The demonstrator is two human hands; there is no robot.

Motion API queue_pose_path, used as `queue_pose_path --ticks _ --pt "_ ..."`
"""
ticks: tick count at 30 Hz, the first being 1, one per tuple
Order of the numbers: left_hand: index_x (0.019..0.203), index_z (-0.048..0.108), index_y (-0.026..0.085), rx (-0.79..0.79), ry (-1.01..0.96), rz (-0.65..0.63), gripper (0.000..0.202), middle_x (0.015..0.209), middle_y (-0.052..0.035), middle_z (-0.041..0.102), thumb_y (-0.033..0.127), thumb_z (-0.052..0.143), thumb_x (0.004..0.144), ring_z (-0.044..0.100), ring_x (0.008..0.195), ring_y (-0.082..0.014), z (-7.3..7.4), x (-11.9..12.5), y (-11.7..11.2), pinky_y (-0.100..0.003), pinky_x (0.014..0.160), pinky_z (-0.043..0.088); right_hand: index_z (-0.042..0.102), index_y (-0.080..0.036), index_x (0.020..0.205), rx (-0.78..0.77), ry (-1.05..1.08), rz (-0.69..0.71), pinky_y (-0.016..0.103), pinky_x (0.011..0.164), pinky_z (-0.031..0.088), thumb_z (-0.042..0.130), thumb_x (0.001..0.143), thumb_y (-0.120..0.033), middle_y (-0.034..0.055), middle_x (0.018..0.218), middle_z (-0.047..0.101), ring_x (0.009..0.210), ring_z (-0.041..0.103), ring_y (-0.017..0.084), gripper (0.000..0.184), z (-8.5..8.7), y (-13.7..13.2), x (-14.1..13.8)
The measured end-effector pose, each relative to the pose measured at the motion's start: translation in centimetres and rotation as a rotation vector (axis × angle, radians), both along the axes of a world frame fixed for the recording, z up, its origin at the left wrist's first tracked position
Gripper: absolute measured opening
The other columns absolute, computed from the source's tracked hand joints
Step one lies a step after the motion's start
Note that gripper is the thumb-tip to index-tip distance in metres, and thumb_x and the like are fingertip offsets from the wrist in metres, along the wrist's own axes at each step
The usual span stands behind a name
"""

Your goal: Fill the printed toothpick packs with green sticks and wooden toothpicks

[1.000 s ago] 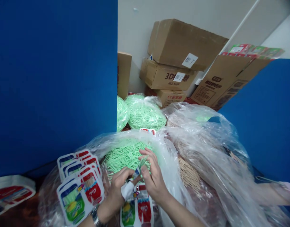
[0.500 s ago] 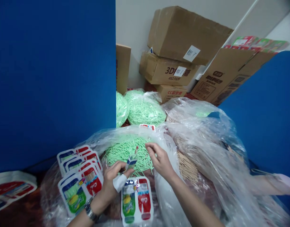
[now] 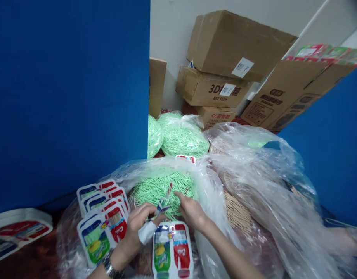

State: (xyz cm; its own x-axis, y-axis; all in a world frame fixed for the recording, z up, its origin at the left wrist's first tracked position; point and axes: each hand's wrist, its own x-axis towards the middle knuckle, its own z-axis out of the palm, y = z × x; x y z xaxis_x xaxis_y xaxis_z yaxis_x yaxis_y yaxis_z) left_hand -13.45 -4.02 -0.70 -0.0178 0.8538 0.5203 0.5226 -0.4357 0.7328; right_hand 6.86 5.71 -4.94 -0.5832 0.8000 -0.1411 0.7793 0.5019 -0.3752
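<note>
My left hand (image 3: 139, 224), with a white bandage on one finger and a watch on the wrist, pinches a small printed packet (image 3: 163, 204) held upright. My right hand (image 3: 191, 213) reaches into the pile of green sticks (image 3: 155, 186) inside an open clear plastic bag (image 3: 207, 182); its fingers are curled down among the sticks, and what they grip is hidden. A printed green and red double packet (image 3: 172, 250) lies just below both hands. A fanned stack of similar filled packets (image 3: 101, 221) sits to the left of my left hand.
A blue partition (image 3: 70, 97) stands left, another blue panel (image 3: 326, 147) right. Cardboard boxes (image 3: 239, 46) are stacked at the back. Two bagged bundles of green sticks (image 3: 181, 137) lie behind. A bag of tan sticks (image 3: 239, 213) is to the right. Flat packets (image 3: 18, 230) lie far left.
My right hand left the packet, swung right, then dropped into the green sticks. My left hand kept the small packet, now raised and tilted. The camera shifted slightly.
</note>
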Motion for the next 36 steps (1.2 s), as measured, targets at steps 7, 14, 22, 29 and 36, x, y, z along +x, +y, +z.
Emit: queue_pose_path --ticks 7,14,22,29,36 --pt "0.082 0.053 0.019 -0.058 0.025 -0.048 0.013 0.071 0.0013 0.054 0.015 0.065 0.084 0.053 0.063 -0.0134 -1.0 0.7 0.0 -0.024 0.058 0.04 0.039 -0.027 0.124 0.041 1.045 -0.278 0.024 0.061 0.047 0.053 0.09 -0.023 -0.0015 0.08 0.058 0.068 0.058 0.013 0.038 9.6 -1.6 0.1" --pt "0.081 0.052 0.018 -0.073 0.052 -0.099 0.013 0.07 0.0005 0.054 0.017 0.065 0.085 0.054 0.064 -0.0139 -0.8 1.3 0.1 -0.024 0.059 0.041 0.042 -0.029 0.121 0.154 1.153 -0.081 0.034 0.078 0.051 0.053 0.089 -0.011 0.0016 0.092 0.062 0.084 0.061 0.015 0.039 10.9 -3.6 -1.9" --pt "0.081 0.052 0.019 -0.098 0.054 -0.065 0.011 0.071 0.0004 0.055 0.019 0.06 0.088 0.054 0.064 -0.0145 -0.2 0.7 0.1 -0.025 0.059 0.042 0.051 -0.025 0.108 0.28 0.915 0.083 0.035 0.079 0.05 0.053 0.085 -0.006 0.004 0.091 0.06 0.092 0.057 0.019 0.03 11.0 -3.3 -1.2" --pt "0.086 0.056 0.018 -0.003 0.089 -0.117 0.006 0.073 -0.0015 0.059 0.016 0.061 0.087 0.058 0.066 -0.0154 0.4 1.0 0.4 -0.025 0.061 0.044 0.049 -0.026 0.118 0.41 0.777 0.219 0.042 0.086 0.049 0.053 0.082 -0.003 0.0059 0.097 0.063 0.098 0.057 0.021 0.044 11.1 -3.6 -1.3" --pt "0.082 0.057 0.018 -0.119 0.01 -0.099 0.006 0.072 -0.0007 0.058 0.017 0.06 0.087 0.056 0.065 -0.0151 0.3 0.8 0.2 -0.026 0.06 0.043 0.052 -0.03 0.126 0.26 0.717 0.226 0.051 0.104 0.036 0.051 0.088 -0.019 0.007 0.133 0.053 0.127 0.043 0.026 0.04 10.2 -2.0 0.3"
